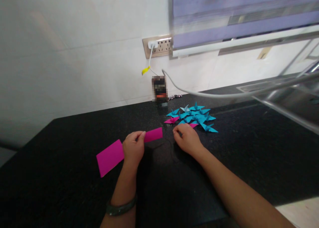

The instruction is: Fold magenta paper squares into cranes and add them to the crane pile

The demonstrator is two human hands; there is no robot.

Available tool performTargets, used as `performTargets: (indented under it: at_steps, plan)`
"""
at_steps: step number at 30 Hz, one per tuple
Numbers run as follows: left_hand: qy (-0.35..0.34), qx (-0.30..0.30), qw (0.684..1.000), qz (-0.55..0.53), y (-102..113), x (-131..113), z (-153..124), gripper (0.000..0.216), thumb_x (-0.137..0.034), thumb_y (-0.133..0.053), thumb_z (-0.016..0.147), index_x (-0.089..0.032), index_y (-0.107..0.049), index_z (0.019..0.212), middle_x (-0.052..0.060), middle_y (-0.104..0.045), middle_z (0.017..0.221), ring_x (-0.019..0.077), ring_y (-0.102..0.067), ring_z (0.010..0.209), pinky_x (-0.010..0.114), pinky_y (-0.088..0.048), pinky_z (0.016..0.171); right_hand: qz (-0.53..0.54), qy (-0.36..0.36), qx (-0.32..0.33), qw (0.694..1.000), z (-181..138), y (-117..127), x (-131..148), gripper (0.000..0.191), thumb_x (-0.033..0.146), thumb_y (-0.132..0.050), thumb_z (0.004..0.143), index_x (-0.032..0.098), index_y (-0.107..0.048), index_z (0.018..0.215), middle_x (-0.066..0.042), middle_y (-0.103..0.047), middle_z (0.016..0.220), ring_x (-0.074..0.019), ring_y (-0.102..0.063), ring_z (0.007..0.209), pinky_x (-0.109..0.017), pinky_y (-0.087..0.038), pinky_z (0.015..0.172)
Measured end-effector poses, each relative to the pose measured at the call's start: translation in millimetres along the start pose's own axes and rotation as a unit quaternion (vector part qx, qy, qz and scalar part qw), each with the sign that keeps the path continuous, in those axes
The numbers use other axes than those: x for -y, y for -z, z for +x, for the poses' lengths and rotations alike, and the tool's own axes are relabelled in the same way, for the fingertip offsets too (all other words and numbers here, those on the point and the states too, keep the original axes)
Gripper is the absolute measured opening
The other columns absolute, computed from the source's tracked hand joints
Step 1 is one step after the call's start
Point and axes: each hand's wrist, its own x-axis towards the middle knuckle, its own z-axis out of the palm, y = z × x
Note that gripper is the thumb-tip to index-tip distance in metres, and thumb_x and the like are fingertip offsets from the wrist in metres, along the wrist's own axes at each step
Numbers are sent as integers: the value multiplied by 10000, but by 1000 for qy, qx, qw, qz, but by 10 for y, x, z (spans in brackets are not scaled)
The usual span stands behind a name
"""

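Note:
My left hand pinches one end of a folded magenta strip of paper between thumb and fingers, a little above the dark counter. Partly behind that wrist lies a flat magenta paper sheet. My right hand is apart from the strip, its fingers curled in; whether anything is inside them is hidden. Just beyond it sits a cluster of blue folded paper cranes, with a magenta crane at its left edge. Another bit of magenta paper shows behind my right hand.
A phone-like device, blurred out, leans at the wall beside a beaded string. A white cable arcs from there to the right. A plug sits in the wall socket. At right is a metal sink.

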Motion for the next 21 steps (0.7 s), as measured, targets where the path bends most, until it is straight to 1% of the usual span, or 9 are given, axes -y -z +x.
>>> performTargets:
  at_steps: [3,5,7,10,13,15,16,19,21]
  plan:
    - [-3,41,999,-23,15,-23,4,210,-323,-513,756,-190,-660,685,34,-661,704,187,-597,700,291,-436,672,41,6,-39,998,-7,11,25,160,192,-474,800,157,-605,883,-83,-618,878,-197,-523,838,-328,-390,768]
    - [-43,113,991,-52,3,-60,-16,194,-314,-526,749,-197,-659,669,24,-659,691,172,-594,683,278,-436,666,66,54,-15,996,-30,11,79,213,265,-504,808,168,-590,976,-88,-606,970,-200,-512,902,-334,-389,800]
    - [-61,145,985,-70,-15,-93,-39,182,-307,-541,743,-201,-661,656,21,-656,682,162,-590,677,268,-433,663,69,91,39,993,-53,4,134,156,251,-499,817,179,-620,884,-69,-612,894,-183,-514,857,-314,-395,768]
    - [-23,131,986,-105,-33,-115,-57,159,-319,-589,707,-194,-660,638,14,-649,657,157,-583,655,261,-429,652,90,85,65,990,-69,-26,173,156,178,-495,806,172,-632,732,-42,-590,751,-151,-514,757,-282,-394,707]
    - [87,63,976,-188,-52,-123,-59,201,-369,-627,673,-171,-648,642,1,-621,599,142,-561,601,253,-428,618,171,16,30,985,-69,-79,173,156,175,-513,783,165,-627,677,-24,-561,697,-130,-517,688,-257,-400,647]
    - [162,22,941,-296,-75,-146,-68,252,-402,-624,674,-151,-641,695,1,-622,617,131,-560,604,249,-437,620,245,-51,15,968,-72,-122,181,156,200,-521,773,163,-621,660,-15,-555,667,-121,-517,643,-246,-405,607]
    - [187,24,912,-363,-89,-165,-78,279,-412,-620,679,-141,-639,743,11,-636,663,131,-571,633,252,-446,641,284,-87,18,955,-75,-144,192,151,218,-527,767,161,-620,664,-12,-558,653,-119,-516,622,-243,-408,590]
    - [240,145,821,-497,-133,-237,-123,363,-427,-619,689,-119,-629,883,48,-658,748,146,-597,668,287,-471,661,381,-170,58,907,-91,-204,240,162,275,-532,760,151,-620,704,4,-561,597,-103,-487,525,-232,-402,518]
    - [284,167,789,-518,-157,-269,-149,336,-360,-684,642,-106,-633,857,48,-658,707,150,-602,642,285,-477,640,396,-180,87,896,-102,-225,262,190,298,-518,771,150,-617,706,16,-542,552,-93,-457,471,-224,-388,476]
